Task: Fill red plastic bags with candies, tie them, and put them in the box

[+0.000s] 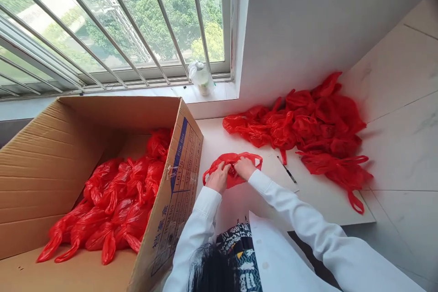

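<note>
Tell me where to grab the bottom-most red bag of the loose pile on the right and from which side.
Grip the loose bag by its handle loop, which trails out toward the near edge of the white board, apart from the pile. Come from the near right side: the loop lies flat and free there, while the bag's body probably tucks under other bags. Both hands are on another bag.

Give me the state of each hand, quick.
Left hand: fingers closed on the red plastic bag on the table.
Right hand: closed on the same bag.
</note>
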`<move>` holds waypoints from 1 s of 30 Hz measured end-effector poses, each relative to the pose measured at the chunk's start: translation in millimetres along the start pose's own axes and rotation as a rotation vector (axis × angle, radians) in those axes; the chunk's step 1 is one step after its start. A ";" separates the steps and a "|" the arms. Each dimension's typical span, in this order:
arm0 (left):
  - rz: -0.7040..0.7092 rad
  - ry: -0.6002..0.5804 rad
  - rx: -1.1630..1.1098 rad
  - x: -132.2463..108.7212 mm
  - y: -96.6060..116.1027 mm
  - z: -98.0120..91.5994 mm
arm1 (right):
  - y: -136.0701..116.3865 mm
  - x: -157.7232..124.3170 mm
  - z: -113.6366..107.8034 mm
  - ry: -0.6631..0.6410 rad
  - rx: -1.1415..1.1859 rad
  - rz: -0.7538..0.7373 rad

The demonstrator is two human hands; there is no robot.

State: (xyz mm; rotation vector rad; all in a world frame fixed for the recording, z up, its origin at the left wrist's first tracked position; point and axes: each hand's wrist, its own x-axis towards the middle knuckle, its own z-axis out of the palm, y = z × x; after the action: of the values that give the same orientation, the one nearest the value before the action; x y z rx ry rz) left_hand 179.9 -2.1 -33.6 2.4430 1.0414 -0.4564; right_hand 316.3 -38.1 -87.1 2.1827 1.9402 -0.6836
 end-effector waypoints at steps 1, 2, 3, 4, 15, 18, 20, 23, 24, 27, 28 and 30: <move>0.021 0.031 0.001 -0.3 0.2 -3.3 | -5.0 5.8 1.9 -0.019 -0.019 -0.013; 0.048 0.073 0.006 -1.3 0.3 -6.4 | -7.4 10.4 3.0 -0.038 -0.041 -0.023; 0.075 0.127 0.019 -2.7 0.6 -8.8 | -6.9 13.5 3.4 -0.052 -0.058 -0.031; 0.094 0.195 0.041 -4.2 1.0 -10.4 | -3.4 14.5 3.3 -0.060 -0.074 -0.036; -0.342 0.495 -0.035 10.6 9.4 29.8 | 44.9 -32.3 3.4 -0.037 -0.166 0.051; -0.378 0.469 -0.066 14.4 3.7 33.4 | 32.9 -42.3 5.2 -0.024 -0.166 0.031; -0.376 0.404 -0.093 14.1 -0.9 35.9 | 22.7 -48.7 4.2 -0.016 -0.161 0.013; -0.371 0.342 -0.138 11.1 -5.8 42.1 | 5.3 -50.3 0.3 0.025 -0.097 -0.006; -0.365 0.343 -0.149 9.8 -6.5 44.3 | -0.5 -46.8 -0.7 0.031 -0.066 -0.003; -0.319 0.340 -0.181 5.7 -6.6 48.2 | -14.0 -24.3 -0.1 -0.025 0.007 0.046; -0.306 0.331 -0.189 4.2 -6.5 48.3 | -16.3 -15.2 1.7 -0.048 0.016 0.069; -0.285 0.315 -0.208 0.9 -6.9 47.6 | -17.7 -0.4 7.0 -0.062 0.024 0.120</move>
State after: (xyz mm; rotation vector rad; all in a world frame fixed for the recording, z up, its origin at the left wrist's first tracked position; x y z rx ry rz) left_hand 169.4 -21.8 -76.2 2.2323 1.4979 -0.0420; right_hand 297.5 -38.5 -89.8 2.2425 1.7637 -0.7492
